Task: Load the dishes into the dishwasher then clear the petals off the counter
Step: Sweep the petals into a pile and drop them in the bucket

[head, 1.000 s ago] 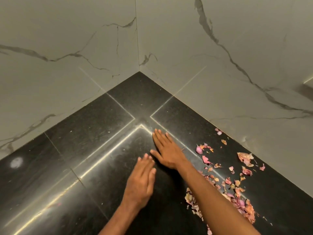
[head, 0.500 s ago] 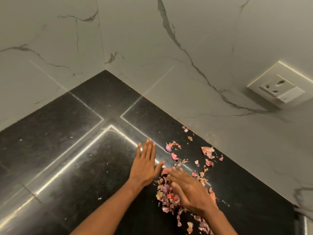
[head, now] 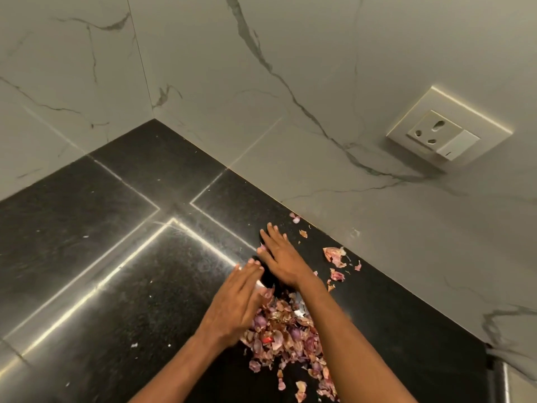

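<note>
A heap of pink and tan petals [head: 286, 333] lies on the black counter [head: 116, 286], between my two forearms. My left hand [head: 235, 306] lies flat with straight fingers against the heap's left side. My right hand [head: 280, 258] is stretched out flat on the counter beyond the heap, fingers pointing toward the wall corner. Loose petals [head: 334, 254] are scattered to the right of that hand, near the wall. One small pink petal [head: 295, 219] sits close to the wall edge. No dishes or dishwasher are in view.
White marble walls meet in a corner [head: 154, 117] behind the counter. A wall socket with a switch [head: 443, 136] is on the right wall. Tiny white specks [head: 134, 345] dot the counter's left part. The counter's end shows at the lower right [head: 494, 362].
My right hand has reached forward from the heap to lie flat farther out. My left hand has slid back against the heap, which is larger and more gathered.
</note>
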Motion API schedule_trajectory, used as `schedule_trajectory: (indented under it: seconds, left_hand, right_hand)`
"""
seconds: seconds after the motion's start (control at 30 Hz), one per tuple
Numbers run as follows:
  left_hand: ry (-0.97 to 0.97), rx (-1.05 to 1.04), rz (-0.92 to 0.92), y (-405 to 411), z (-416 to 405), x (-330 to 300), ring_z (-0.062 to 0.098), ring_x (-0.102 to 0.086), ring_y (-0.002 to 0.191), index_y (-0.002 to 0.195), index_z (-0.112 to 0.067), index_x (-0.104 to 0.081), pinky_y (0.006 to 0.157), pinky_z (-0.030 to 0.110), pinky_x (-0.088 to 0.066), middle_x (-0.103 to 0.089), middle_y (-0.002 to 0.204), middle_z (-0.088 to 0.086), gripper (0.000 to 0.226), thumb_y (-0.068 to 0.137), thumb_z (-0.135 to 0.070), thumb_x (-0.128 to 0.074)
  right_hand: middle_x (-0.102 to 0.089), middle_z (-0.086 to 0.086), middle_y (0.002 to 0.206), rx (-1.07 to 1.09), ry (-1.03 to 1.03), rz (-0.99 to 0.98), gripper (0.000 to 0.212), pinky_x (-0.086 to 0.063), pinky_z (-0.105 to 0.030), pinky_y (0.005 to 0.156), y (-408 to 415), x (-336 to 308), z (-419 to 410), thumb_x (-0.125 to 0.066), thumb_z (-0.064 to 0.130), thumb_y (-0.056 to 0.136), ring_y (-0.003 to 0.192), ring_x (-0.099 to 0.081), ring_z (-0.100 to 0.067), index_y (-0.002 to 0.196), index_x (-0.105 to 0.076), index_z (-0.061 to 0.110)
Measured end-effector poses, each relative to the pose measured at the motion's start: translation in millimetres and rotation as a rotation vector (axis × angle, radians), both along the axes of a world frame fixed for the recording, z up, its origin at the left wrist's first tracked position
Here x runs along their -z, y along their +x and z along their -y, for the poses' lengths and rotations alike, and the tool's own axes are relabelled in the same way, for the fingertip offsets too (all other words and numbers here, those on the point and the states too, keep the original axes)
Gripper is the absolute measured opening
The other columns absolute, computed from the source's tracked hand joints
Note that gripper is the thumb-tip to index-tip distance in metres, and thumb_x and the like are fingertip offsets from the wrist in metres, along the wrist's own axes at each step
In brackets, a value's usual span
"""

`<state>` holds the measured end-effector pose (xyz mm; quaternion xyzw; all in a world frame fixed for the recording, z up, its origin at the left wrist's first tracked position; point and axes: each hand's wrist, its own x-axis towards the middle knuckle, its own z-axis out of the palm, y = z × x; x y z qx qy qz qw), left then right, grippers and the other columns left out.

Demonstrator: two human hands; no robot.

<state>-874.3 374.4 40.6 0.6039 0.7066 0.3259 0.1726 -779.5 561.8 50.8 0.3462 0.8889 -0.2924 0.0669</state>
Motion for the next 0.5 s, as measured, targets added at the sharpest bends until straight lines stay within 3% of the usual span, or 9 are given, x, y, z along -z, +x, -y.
schedule_trajectory:
  seconds: [0.13, 0.2, 0.27, 0.3, 0.37, 0.43, 0.5]
  left_hand:
    - [-0.07, -0.197, -0.029, -26.9, -10.5, 23.8, 0.009, -0.008, 0.155, 0.157, -0.015, -0.028, 0.128, 0.039, -0.01, -0.021, 0.166, 0.004, 0.06, 0.109, -0.049, -0.021]
    - [-0.137, -0.225, -0.066, -26.2, -21.8, 32.2, 0.01, 0.0, 0.156, 0.159, -0.013, -0.024, 0.128, 0.041, -0.004, -0.014, 0.168, 0.005, 0.064, 0.108, -0.052, -0.018]
    - [-0.185, -0.201, -0.161, -15.3, -35.4, 36.1, 0.011, 0.004, 0.156, 0.159, -0.012, -0.023, 0.127, 0.045, -0.001, -0.012, 0.168, 0.005, 0.069, 0.107, -0.055, -0.012]
    - [-0.194, -0.176, -0.199, -7.6, -43.0, 35.2, 0.011, 0.003, 0.156, 0.16, -0.012, -0.022, 0.127, 0.047, -0.001, -0.012, 0.168, 0.005, 0.071, 0.107, -0.057, -0.011]
    - [-0.204, -0.067, -0.277, 8.0, -56.0, 31.6, 0.012, 0.004, 0.156, 0.16, -0.013, -0.018, 0.126, 0.05, -0.002, -0.01, 0.169, 0.004, 0.074, 0.105, -0.061, -0.009]
    - [-0.183, 0.087, -0.372, 16.0, -58.4, 32.1, 0.012, 0.007, 0.156, 0.161, -0.017, -0.017, 0.126, 0.052, -0.001, -0.007, 0.169, 0.003, 0.075, 0.103, -0.065, -0.006]
    - [-0.155, 0.187, -0.387, 14.5, -55.9, 32.4, 0.01, 0.003, 0.156, 0.16, -0.019, -0.024, 0.126, 0.05, -0.001, -0.012, 0.168, 0.002, 0.074, 0.103, -0.066, -0.01]
  right_hand:
    - [-0.014, 0.012, 0.167, -0.028, -0.014, -0.13, 0.053, -0.005, -0.027, 0.129, 39.2, 1.4, 41.4, -0.03, 0.045, 0.111, 0.155, -0.007, 0.0, 0.161, -0.027, 0.028]
    - [-0.039, 0.017, 0.158, -0.01, -0.045, -0.204, 0.045, -0.025, -0.022, 0.123, 66.3, -8.8, 62.2, -0.036, 0.046, 0.11, 0.148, -0.033, 0.002, 0.153, -0.045, 0.037]
    - [-0.069, 0.016, 0.13, 0.064, -0.067, -0.305, 0.036, -0.054, -0.026, 0.099, 87.6, -21.7, 71.7, -0.044, 0.045, 0.108, 0.117, -0.064, 0.003, 0.131, -0.07, 0.033]
    - [-0.077, 0.014, 0.112, 0.109, -0.057, -0.357, 0.037, -0.058, -0.029, 0.083, 95.4, -27.6, 71.4, -0.046, 0.045, 0.107, 0.098, -0.071, 0.001, 0.118, -0.077, 0.028]
    - [-0.077, 0.014, 0.088, 0.198, -0.018, -0.444, 0.042, -0.056, -0.032, 0.066, 103.0, -37.0, 61.4, -0.047, 0.048, 0.106, 0.075, -0.07, -0.003, 0.099, -0.081, 0.024]
    - [-0.073, 0.022, 0.088, 0.278, 0.01, -0.51, 0.032, -0.055, -0.023, 0.066, 100.3, -41.7, 44.4, -0.051, 0.041, 0.104, 0.075, -0.07, 0.0, 0.099, -0.079, 0.027]
    - [-0.074, 0.016, 0.097, 0.32, 0.127, -0.528, 0.025, -0.055, -0.019, 0.074, 90.1, -38.6, 21.9, -0.055, 0.031, 0.104, 0.083, -0.069, 0.001, 0.102, -0.079, 0.023]
